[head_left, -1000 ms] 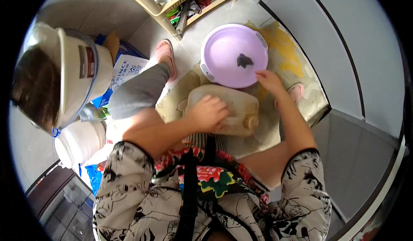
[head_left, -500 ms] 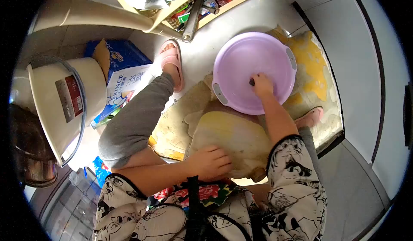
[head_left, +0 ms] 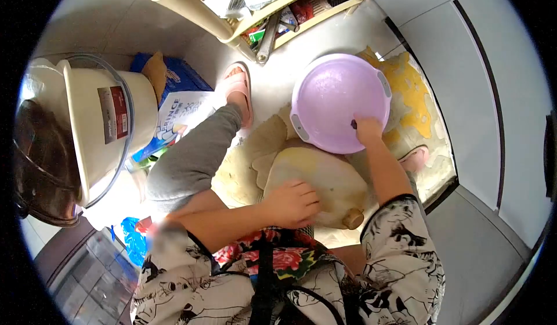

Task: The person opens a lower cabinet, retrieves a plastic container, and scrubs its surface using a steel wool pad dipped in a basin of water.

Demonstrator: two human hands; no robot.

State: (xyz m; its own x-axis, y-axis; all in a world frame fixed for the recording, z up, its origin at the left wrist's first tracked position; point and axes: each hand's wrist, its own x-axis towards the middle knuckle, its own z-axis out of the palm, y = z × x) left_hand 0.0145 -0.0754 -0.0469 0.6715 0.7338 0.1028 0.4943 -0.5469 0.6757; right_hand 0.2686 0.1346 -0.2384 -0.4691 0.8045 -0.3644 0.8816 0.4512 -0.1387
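Dark pad (head_left: 354, 124), lying loose in the lilac basin (head_left: 336, 93) a second ago, is now in the right hand (head_left: 369, 132), right of the frame's centre; the fingers close around it, leaving one edge visible. So the pad is in hand, over the basin's lower right. At lower centre the left hand (head_left: 295, 204) lies by the beige container (head_left: 316, 171), fingers bent together; whether they grip, I cannot tell.

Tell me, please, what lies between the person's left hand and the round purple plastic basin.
In the head view, a yellowed plastic jug lies between the left hand and the round purple plastic basin.
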